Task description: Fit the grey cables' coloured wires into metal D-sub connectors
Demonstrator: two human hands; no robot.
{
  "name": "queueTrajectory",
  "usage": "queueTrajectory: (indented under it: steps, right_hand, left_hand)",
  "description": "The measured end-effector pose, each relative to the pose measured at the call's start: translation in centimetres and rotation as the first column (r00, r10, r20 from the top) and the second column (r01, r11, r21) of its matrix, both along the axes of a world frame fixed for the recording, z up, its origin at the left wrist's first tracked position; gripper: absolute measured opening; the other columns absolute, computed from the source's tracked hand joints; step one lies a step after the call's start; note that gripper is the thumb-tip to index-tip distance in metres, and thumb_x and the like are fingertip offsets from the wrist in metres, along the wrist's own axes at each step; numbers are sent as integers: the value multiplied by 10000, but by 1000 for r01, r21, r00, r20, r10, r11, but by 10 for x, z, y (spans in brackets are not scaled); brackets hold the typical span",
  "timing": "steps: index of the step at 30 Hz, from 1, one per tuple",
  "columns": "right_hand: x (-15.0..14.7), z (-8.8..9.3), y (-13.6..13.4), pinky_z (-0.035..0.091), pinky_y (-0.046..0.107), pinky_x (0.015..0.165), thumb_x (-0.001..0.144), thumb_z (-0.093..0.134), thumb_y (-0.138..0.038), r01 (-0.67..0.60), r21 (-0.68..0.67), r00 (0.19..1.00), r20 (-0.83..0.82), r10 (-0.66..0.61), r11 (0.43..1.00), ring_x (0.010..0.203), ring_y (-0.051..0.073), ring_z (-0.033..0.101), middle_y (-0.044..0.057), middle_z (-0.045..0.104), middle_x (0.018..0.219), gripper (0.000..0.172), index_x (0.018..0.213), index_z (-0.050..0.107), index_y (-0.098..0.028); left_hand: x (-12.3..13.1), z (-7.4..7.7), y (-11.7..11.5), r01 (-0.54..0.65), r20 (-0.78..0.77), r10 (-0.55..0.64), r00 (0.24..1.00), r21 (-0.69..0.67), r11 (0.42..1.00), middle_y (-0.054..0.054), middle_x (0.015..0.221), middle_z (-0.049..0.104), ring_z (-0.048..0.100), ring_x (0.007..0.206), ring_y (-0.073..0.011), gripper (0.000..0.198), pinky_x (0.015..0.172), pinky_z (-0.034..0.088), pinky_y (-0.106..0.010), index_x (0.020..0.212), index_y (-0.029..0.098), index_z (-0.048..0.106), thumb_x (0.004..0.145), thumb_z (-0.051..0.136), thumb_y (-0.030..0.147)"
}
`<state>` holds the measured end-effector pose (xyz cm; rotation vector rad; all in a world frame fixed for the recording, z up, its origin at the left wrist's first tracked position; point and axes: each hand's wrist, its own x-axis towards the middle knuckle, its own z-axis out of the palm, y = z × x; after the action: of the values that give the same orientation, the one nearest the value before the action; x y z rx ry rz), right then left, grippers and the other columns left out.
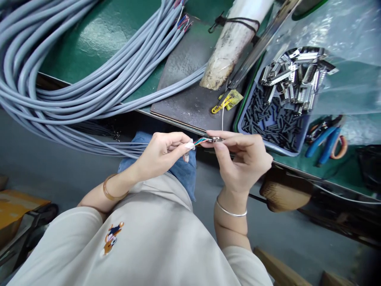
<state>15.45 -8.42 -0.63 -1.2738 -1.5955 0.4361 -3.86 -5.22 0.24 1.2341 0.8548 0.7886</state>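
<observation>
- Nearest me: worker in lt. T-shirt [166,242], seated at the bench edge.
- L hand [162,153]: fingers pinched at the base of coloured wires [200,141].
- R hand [242,157]: thumb + fingertips gripping a small metal connector [216,139] at the wires' other end, approx. level w/ the bench edge.
- Beyond: dk. board [190,107] w/ yellow-handled tool [218,108]; R of it, tray [303,135] of blk. bits [282,133] + metal parts [309,77]; pliers [320,142] beside.
- Farther: white tube [230,51], grey cables [119,77] in a big bundle, L.
</observation>
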Motion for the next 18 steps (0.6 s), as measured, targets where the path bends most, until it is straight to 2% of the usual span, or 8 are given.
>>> queueTrajectory:
  steps: [2,4,8,10,14,18]
  right_hand:
    - [-2,1,2,552,231,533,920,705,-217,65,-47,998,-24,-66,997,626,114,711,-20,763,876,89,911,619,-241]
    - [-4,4,5,455,222,463,927,706,-253,99,-109,995,-12,-101,989,511,83,605,-59,677,721,124,868,597,-250]
    - [-5,11,8,326,252,409,965,660,-308,32,-260,997,-61,-50,965,431,79,490,-93,505,566,195,832,528,-255]
    - [-4,12,9,309,259,410,972,647,-317,14,-290,997,-75,-37,957,425,79,473,-95,489,561,207,828,511,-257]
    - [-3,13,8,314,262,419,964,659,-327,40,-258,998,-28,-49,965,437,80,479,-93,488,562,213,815,523,-258]
    - [-3,15,4,405,253,455,944,688,-314,66,-198,998,39,-59,978,501,93,572,-72,589,623,177,819,577,-254]
  left_hand:
    - [1,1,0,25,-7,-25,1000,11,1000,12,623,627,426,431,-24,280,432,356,-166,790,124,654,957,625,347]
    - [1,3,2,74,-17,-75,997,-36,997,15,614,618,421,424,-21,261,420,337,-157,791,121,646,956,610,319]
    - [-3,6,7,199,-26,-207,978,-167,966,17,587,604,418,395,-22,231,383,294,-144,830,116,642,955,597,305]
    - [-4,7,9,218,-21,-226,974,-187,958,13,591,609,421,393,-21,247,380,292,-140,837,115,643,960,597,324]
    - [-4,6,9,224,-11,-231,973,-195,955,4,605,625,428,394,-21,263,379,297,-138,848,114,653,960,609,348]
    - [-4,3,7,214,-20,-221,975,-183,960,6,606,631,438,393,-31,289,381,309,-152,850,119,658,952,627,388]
